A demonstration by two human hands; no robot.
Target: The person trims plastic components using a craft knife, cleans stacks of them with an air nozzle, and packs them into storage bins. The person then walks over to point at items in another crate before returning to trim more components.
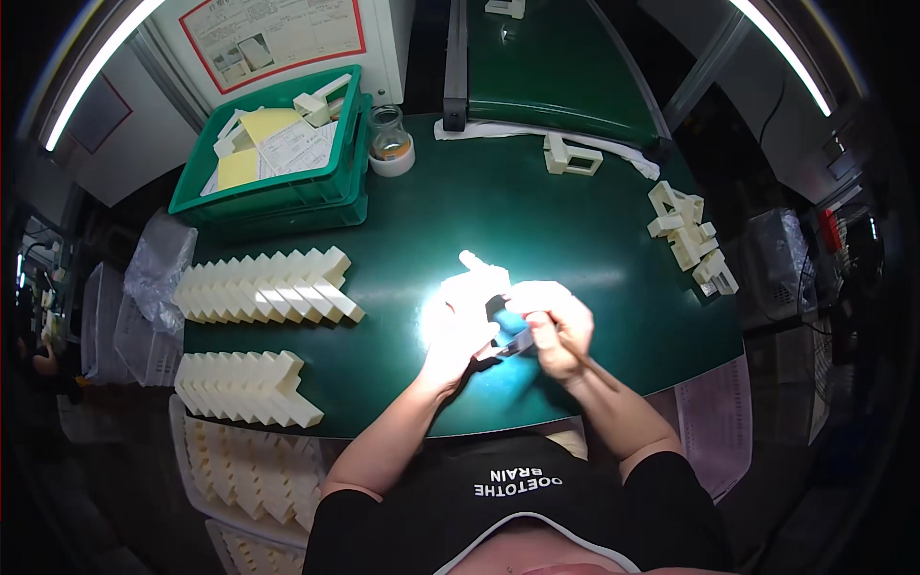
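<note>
My left hand (458, 335) is closed round a cream plastic part, whose shaded lower edge (518, 344) shows between my hands. Strong light washes out the part's upper side, so its full outline is hard to read. My right hand (558, 326) is beside it, fingers curled in a pinch close against the part. Whatever those fingers hold is hidden or too small to name. To the left, two rows of cream plastic parts, a far row (268, 287) and a near row (244, 385), lie closely nested on the green table (402, 230).
A green crate (345, 182) with papers and parts stands back left, beside a glass jar (388, 134). One loose part (573, 158) lies near a green conveyor (556, 77); a cluster of parts (685, 230) sits right. Below the left edge are trays of parts (244, 465).
</note>
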